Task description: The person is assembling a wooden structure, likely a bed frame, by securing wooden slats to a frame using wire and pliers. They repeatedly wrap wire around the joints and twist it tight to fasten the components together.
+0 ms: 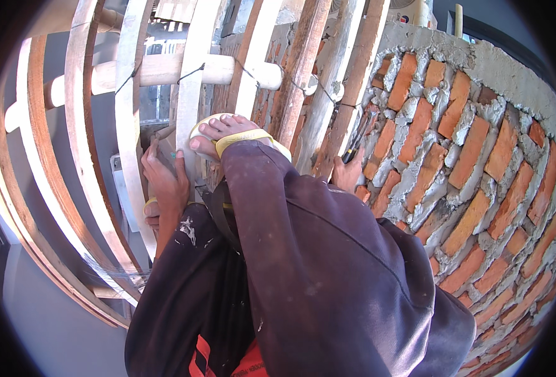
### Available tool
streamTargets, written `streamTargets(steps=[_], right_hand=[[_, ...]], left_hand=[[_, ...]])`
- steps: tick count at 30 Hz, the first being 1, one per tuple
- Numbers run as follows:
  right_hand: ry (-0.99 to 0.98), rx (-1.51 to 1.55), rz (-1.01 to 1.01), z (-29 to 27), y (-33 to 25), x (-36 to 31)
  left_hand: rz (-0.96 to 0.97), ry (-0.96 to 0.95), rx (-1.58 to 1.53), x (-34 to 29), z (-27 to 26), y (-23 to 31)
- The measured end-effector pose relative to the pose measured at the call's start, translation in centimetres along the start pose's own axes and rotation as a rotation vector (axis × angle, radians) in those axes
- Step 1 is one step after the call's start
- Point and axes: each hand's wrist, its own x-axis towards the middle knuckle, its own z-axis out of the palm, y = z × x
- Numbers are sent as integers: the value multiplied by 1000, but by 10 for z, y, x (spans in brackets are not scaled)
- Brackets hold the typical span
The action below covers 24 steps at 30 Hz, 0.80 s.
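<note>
1. A brick wall (479,147) rises on my right; I should mind my knuckles against its rough mortar.
2. Wooden battens (91,157), tied across a round pole (158,70), lie beneath me; a planted sandal (248,134) should steady me.
3. My left hand (167,183) has bent fingers at the pale batten (187,119), by its left edge; how firmly, I cannot tell.
4. My right hand (348,173) grasps a pliers-like tool (351,152) beside the wall's left edge; small, controlled turns seem best.
5. Dark ties (192,73) look thin; overpulling could snap them.
</note>
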Motion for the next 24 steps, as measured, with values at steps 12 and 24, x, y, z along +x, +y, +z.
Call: streamTargets(steps=[12, 24], right_hand=[[-371, -298, 4, -8, 18, 11], [-186, -466, -204, -70, 4, 62]], left_hand=[[-4, -10, -26, 4, -1, 1], [-19, -12, -66, 3, 0, 2]])
